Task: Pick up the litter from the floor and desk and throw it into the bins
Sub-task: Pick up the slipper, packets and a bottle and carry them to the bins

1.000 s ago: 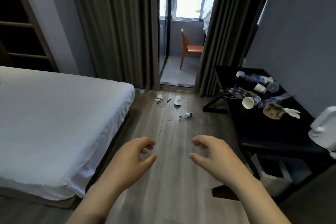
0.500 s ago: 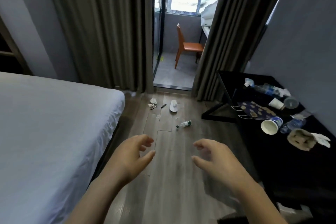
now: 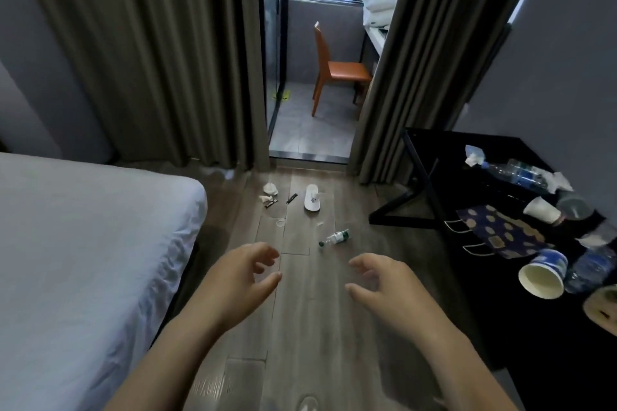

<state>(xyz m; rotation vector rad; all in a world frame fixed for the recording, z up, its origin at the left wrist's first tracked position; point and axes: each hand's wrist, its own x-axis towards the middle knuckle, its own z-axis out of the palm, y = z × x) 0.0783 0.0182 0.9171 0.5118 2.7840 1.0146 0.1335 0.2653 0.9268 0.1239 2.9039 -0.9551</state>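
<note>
Left hand (image 3: 245, 272) & right hand (image 3: 384, 280) both loosely spread, holding nothing. Best to crouch low, pinch small bottle (image 3: 335, 238) at mid-body w/ one hand.

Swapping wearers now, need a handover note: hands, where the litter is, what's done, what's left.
Left hand and right hand: both empty, fingers loosely curled, held out above the wooden floor.
Floor litter ahead, near the curtains: small green-label bottle on its side, white slipper, crumpled tissues, small dark wrapper.
Desk on the right: tipped blue paper cup, white cup, plastic bottles, patterned face mask, tissue.
Done: nothing visibly picked up.
Left: all of it. No bin in view now.
</note>
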